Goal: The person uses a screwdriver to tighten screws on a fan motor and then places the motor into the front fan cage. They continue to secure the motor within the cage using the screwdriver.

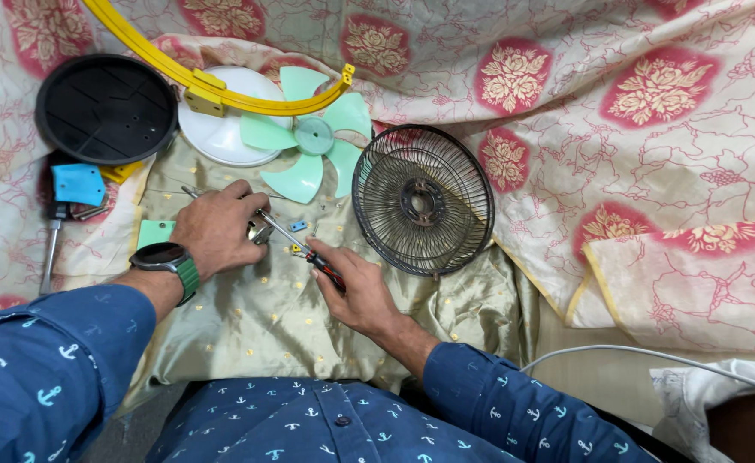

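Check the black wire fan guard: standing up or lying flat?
Lying flat. The wire guard rests on the olive cloth, its full round face and centre hub toward the camera, right of the green fan blade.

A black wire fan guard (423, 201) lies on the cloth. Left of it sits a green fan blade (313, 137), a yellow bracket (214, 90) above that, and a black round base (105, 109) farther left.
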